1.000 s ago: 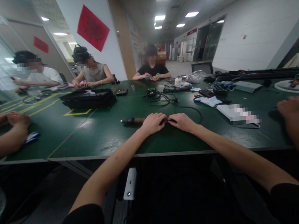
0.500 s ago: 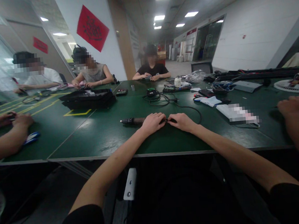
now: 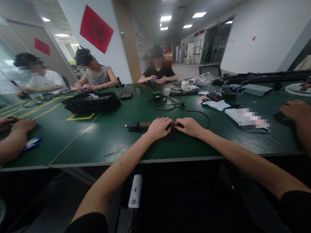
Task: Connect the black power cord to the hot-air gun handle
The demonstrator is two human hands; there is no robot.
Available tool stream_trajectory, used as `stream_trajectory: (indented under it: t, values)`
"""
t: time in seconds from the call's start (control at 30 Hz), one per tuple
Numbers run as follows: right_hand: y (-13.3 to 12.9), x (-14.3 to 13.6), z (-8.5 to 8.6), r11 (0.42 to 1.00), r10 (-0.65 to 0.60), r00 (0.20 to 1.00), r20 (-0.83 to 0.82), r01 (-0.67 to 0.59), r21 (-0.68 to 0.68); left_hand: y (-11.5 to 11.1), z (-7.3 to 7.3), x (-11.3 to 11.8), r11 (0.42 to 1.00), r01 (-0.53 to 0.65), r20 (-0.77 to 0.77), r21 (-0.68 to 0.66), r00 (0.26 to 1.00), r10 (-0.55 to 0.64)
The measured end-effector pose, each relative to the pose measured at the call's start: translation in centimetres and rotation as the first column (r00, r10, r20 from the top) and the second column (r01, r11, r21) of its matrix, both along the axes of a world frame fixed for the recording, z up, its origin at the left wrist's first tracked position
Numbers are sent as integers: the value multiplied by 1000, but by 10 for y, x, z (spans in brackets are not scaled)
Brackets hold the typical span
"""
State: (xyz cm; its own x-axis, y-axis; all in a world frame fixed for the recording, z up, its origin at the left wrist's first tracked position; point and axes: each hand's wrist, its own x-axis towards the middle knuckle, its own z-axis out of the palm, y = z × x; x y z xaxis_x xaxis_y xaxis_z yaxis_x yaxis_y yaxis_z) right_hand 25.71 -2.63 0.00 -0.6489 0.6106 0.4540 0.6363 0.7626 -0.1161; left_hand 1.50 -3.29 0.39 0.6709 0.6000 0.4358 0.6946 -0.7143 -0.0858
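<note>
A dark electric screwdriver (image 3: 136, 126) lies on the green table with its tip pointing left. My left hand (image 3: 159, 128) is closed over its rear part, so most of the handle is hidden. Close beside it, at the tool's back end, my right hand (image 3: 189, 126) pinches the black power cord (image 3: 203, 114). The exact point where cord and screwdriver meet is small and partly covered by my fingers. From there the cord curves round behind my right hand toward a loose coil further back.
On the green table (image 3: 114, 142), a black tray (image 3: 91, 103) stands left. Coiled cable (image 3: 161, 98) lies ahead; gloves (image 3: 220, 105) and a white packet (image 3: 238, 118) lie right. Co-workers' hands rest at the left (image 3: 22, 126) and right (image 3: 298, 110); several people sit opposite.
My hands and the screwdriver stay almost where they were. The co-worker's hand at the right edge has shifted slightly left, and the one at the left has moved a little.
</note>
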Motion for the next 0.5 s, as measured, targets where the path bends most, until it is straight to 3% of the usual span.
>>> stream_trajectory:
  t: [0.5]
  values:
    - [-2, -2, 1, 1000, -9, 1000, -1, 9, 1, -1, 1, 0, 1000, -10, 7, -10, 1000, 10]
